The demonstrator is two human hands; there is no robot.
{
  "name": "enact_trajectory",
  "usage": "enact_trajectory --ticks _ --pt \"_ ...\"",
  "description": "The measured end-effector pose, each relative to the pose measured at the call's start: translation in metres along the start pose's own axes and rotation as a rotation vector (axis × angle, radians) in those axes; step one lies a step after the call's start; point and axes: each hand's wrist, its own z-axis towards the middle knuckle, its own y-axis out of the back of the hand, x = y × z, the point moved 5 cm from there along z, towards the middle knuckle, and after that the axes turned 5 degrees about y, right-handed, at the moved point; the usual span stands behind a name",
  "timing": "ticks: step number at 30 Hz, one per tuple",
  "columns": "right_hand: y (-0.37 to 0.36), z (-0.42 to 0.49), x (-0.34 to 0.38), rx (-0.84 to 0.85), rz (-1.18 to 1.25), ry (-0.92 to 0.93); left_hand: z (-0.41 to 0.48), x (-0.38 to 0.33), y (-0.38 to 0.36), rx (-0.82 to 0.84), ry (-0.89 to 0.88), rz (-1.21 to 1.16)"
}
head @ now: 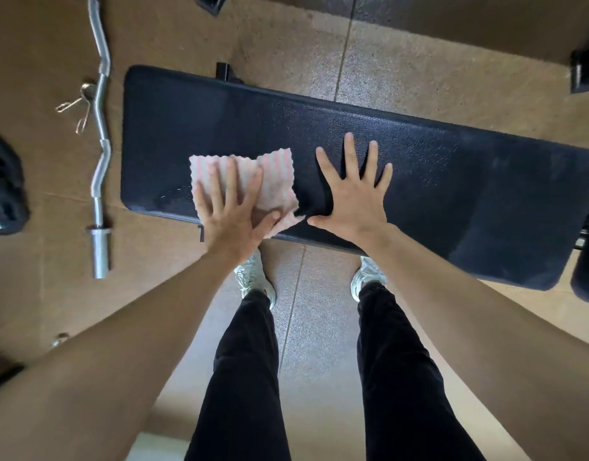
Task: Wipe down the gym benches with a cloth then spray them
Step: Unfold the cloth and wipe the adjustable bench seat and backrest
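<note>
Black padded bench (419, 181) — pink striped cloth (276, 174) flat on top; curl bar (98, 207) on floor (303, 344) beside.

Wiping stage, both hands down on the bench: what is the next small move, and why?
Probably slide the left hand and the cloth it presses flat leftward along the bench: the right hand lies flat right beside the cloth, blocking a rightward sweep.
</note>
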Motion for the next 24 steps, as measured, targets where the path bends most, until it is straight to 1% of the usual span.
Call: enact_trajectory --ticks 3,6,12,17,21,24 --pt "0.001 -0.001 0.0 -0.018 -0.007 -0.001 -0.017 0.008 -0.01 0.026 0.05 -0.049" --pt "0.003 -0.001 0.001 -0.023 -0.02 -0.007 -0.011 0.013 -0.006 0.04 0.054 -0.045" --pt "0.007 0.001 0.002 -0.053 -0.005 -0.028 0.054 0.033 0.028 -0.012 0.13 0.0" --pt "0.012 0.004 0.015 -0.095 0.001 -0.067 0.109 0.044 0.061 -0.054 0.082 0.07" --pt "0.018 0.011 0.048 -0.191 -0.009 0.041 0.141 0.056 0.082 -0.055 0.026 0.087" --pt "0.02 0.021 0.074 -0.227 0.031 0.124 0.145 0.06 0.086 -0.07 0.006 0.077"
